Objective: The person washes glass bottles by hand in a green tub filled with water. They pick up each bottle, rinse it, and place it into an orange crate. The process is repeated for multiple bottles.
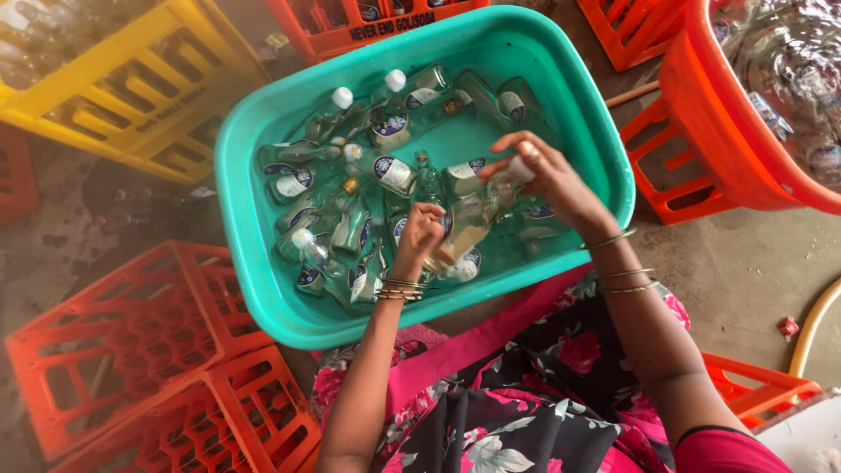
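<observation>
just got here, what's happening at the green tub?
A seated person holds one clear glass bottle over the teal tub with both hands: the right hand grips its neck end, the left hand is at its lower body. The tub holds water and many more labelled bottles, some capped. Orange crates and a yellow crate stand around it; an orange basin with more bottles is at the right.

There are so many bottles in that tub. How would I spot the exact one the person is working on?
Find the big teal tub ringed by orange and yellow crates. Near its right-hand side, both hands meet over the water: the left hand at the bottle's lower end, the right hand at its neck. That clear glass bottle is the only one lifted and held; the others lie loose in the tub.
</observation>
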The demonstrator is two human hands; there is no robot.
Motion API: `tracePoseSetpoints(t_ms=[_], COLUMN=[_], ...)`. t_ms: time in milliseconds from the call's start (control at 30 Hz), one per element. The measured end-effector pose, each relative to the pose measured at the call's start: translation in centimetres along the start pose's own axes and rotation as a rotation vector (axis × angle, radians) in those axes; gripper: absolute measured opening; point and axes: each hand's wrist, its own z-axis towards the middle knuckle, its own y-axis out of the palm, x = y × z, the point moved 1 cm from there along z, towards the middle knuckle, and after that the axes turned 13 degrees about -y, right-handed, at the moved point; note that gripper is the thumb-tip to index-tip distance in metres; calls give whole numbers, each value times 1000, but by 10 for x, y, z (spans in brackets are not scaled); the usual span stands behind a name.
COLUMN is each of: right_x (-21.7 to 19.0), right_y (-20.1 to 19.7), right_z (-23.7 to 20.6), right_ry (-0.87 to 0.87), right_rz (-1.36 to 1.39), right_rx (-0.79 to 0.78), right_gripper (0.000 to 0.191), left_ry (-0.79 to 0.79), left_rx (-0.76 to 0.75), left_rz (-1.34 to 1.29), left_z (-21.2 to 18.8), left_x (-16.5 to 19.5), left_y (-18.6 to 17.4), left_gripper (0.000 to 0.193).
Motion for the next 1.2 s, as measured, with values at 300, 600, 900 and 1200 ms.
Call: tracePoseSetpoints(t_ms=[300,600,900,1200], right_x=[17,29,72,49], right_y=[-7,-3,-22,-15], right_z=[-3,-5,-10,-12], right_ry=[222,220,290,168], right_rz=[-142,-305,-477,-714], right_rx=[-120,-162,-35,-241], right_gripper=[49,46,69,53], left_ry=[-274,-88,-153,-102], left_rx=[518,662,319,601], left_rz=[-48,128,30,35], left_z=[-2,0,-9,1], left_x=[20,13,39,16], left_y=[-16,-32,-24,-26], left_gripper=[54,50,48,28])
